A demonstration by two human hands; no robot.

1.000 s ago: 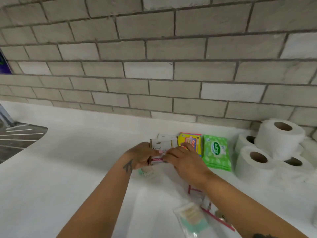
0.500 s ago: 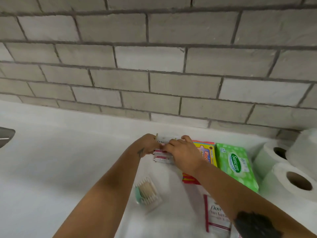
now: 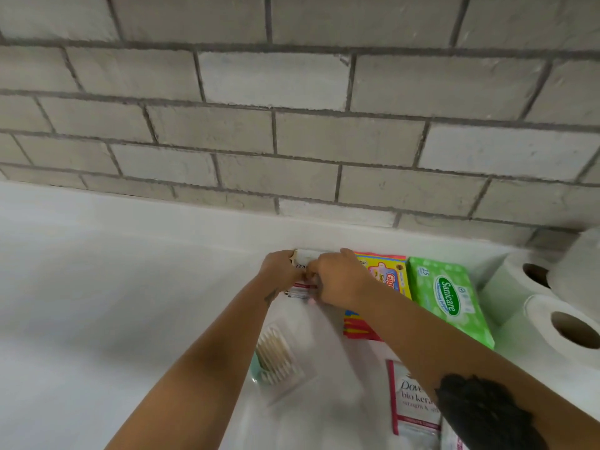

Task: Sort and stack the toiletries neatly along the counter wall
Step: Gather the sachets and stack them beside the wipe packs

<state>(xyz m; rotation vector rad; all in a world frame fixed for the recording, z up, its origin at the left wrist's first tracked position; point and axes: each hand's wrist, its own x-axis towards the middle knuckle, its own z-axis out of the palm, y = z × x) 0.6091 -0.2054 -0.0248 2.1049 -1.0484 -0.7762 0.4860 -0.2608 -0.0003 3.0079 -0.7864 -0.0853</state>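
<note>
A small stack of white Dove sachets [image 3: 303,259] with red edges lies close to the brick wall. My left hand [image 3: 280,267] grips its left side and my right hand [image 3: 337,279] holds its right side, fingers curled over the top. Right of it lies a yellow and red wipes pack [image 3: 388,274], then a green Sanicare wipes pack [image 3: 449,297]. A clear pack of cotton buds [image 3: 277,355] lies nearer me on the white counter [image 3: 97,287]. Another Dove sachet [image 3: 410,397] lies at the lower right, partly under my right forearm.
Several toilet paper rolls [image 3: 552,323] are piled at the right by the wall. The grey brick wall [image 3: 292,141] runs along the back of the counter.
Both hands have carried the Dove sachets away from me to the wall, left of the yellow pack. The view has moved closer and to the right; the sink has left the frame.
</note>
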